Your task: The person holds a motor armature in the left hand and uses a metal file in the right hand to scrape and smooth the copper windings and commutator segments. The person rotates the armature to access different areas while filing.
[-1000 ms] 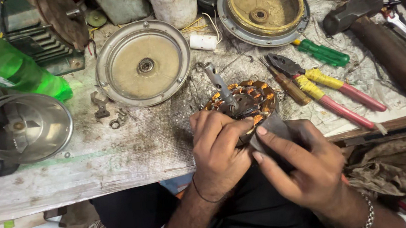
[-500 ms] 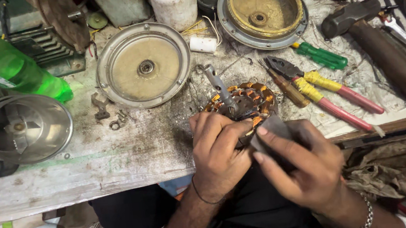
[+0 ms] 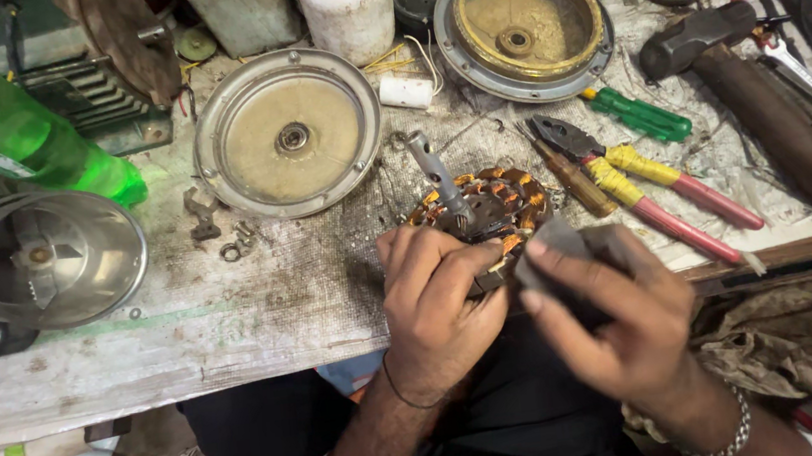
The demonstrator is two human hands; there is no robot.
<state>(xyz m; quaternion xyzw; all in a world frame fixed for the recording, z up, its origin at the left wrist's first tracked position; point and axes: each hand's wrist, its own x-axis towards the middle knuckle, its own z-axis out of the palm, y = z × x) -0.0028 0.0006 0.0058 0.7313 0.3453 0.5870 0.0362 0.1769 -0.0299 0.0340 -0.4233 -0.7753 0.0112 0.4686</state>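
The left hand (image 3: 434,300) gripped a copper-wound stator (image 3: 485,212) at the near edge of the surface (image 3: 234,316); the right hand (image 3: 612,322) pinched grey sandpaper (image 3: 553,243) beside it.

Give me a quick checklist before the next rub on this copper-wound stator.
1. Left hand grips the stator at the bench edge: ok.
2. Right hand holds the grey abrasive piece against the stator rim: ok.
3. Shaft sticks up free of the fingers: ok.
4. Pliers lie close beside the stator: not ok.
5. Condition of the copper windings: cannot tell.
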